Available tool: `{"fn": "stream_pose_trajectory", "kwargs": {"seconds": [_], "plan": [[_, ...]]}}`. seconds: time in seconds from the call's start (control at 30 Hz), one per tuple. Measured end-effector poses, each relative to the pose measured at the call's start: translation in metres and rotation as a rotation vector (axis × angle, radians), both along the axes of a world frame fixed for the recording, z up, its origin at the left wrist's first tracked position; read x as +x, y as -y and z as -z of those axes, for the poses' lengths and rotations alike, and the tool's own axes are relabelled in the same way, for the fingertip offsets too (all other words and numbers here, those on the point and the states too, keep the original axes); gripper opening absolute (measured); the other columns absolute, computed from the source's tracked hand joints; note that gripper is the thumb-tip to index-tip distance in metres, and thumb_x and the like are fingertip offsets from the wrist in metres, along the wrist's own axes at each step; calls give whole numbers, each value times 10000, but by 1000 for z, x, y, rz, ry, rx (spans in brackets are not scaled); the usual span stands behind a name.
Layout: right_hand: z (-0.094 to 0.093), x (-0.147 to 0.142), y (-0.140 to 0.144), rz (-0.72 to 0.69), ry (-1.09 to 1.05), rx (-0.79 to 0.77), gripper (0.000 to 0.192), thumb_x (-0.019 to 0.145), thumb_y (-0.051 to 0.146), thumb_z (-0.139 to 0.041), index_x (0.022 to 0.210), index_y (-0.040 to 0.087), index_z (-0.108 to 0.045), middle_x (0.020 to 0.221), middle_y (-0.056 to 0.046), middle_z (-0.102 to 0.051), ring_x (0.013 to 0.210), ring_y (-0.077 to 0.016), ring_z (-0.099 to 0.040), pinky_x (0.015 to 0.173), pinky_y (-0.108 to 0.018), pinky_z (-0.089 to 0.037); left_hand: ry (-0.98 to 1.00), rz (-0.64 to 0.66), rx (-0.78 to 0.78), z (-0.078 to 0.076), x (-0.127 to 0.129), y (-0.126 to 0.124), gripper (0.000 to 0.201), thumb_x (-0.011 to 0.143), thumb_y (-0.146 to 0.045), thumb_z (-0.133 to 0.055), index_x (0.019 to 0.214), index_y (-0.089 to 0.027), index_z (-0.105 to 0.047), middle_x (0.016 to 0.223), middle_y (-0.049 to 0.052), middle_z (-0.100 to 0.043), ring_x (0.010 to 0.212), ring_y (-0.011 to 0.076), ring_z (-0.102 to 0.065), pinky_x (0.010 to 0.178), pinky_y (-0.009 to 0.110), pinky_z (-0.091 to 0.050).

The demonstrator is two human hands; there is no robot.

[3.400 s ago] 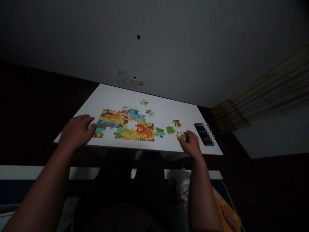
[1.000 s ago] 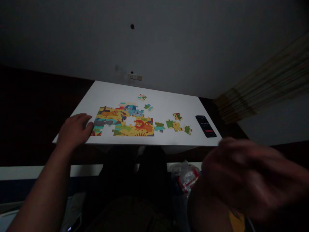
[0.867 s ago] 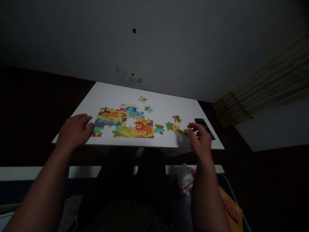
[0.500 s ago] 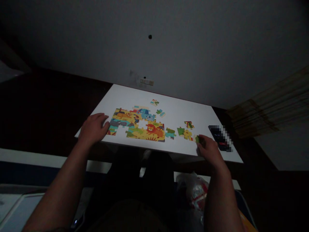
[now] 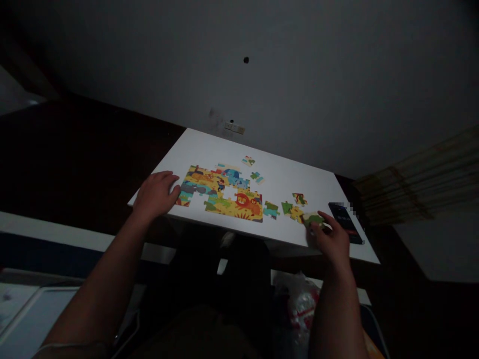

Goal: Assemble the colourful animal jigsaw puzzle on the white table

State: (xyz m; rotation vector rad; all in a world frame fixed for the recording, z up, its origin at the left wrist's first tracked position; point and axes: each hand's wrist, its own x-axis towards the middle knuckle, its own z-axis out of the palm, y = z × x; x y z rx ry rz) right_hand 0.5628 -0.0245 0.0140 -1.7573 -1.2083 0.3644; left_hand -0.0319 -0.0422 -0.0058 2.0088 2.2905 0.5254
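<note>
A partly joined colourful animal jigsaw (image 5: 224, 192) lies on a small white table (image 5: 209, 149). My left hand (image 5: 155, 194) rests flat at the table's left edge, fingertips touching the jigsaw's left side. My right hand (image 5: 331, 239) is at the front right edge, fingers pinching a loose green and cream piece (image 5: 312, 219). Other loose pieces lie just left of it: a yellow and green pair (image 5: 292, 211), a red and green one (image 5: 299, 199) and a teal one (image 5: 271, 210).
A dark phone (image 5: 346, 222) lies at the table's right edge beside my right hand. Two more loose pieces (image 5: 252, 168) sit behind the jigsaw. A grey wall with a small socket plate (image 5: 235, 128) stands behind. A plastic bag (image 5: 299, 304) lies below the table.
My right hand swung away from the table, came back and closed its fingers on the green and cream piece at the front right. My left hand stayed at the jigsaw's left side.
</note>
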Motion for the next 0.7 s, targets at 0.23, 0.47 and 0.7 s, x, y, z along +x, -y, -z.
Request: {"fn": "stream_pose_trajectory", "kwargs": {"seconds": [0.23, 0.47, 0.7], "plan": [[-13, -87, 2, -170, -360, -15, 556, 729, 634, -1056, 1115, 275, -878, 855, -41, -865, 828, -327, -833, 911, -538, -715, 32, 5, 4, 4, -3, 0, 606, 1168, -488, -529, 1584, -193, -857, 1781, 196, -735, 1660, 467, -656, 1435, 660, -513], [-24, -152, -4, -438, -302, -112, 415, 853, 558, -961, 1196, 361, -837, 805, -13, -826, 835, -358, -849, 856, -533, -700, 35, 21, 12, 0, 2, 4, 609, 1179, -455, -498, 1578, -164, -854, 1771, 214, -739, 1644, 459, -657, 1422, 665, -519], [-22, -179, -6, -532, -283, -146, 463, 830, 549, -963, 1242, 386, -830, 1000, -63, -885, 931, -397, -884, 858, -584, -740, 83, 12, 37, -1, 6, 6, 542, 1160, -425, -571, 1558, -224, -881, 1739, 174, -770, 1632, 442, -664, 1409, 646, -524]]}}
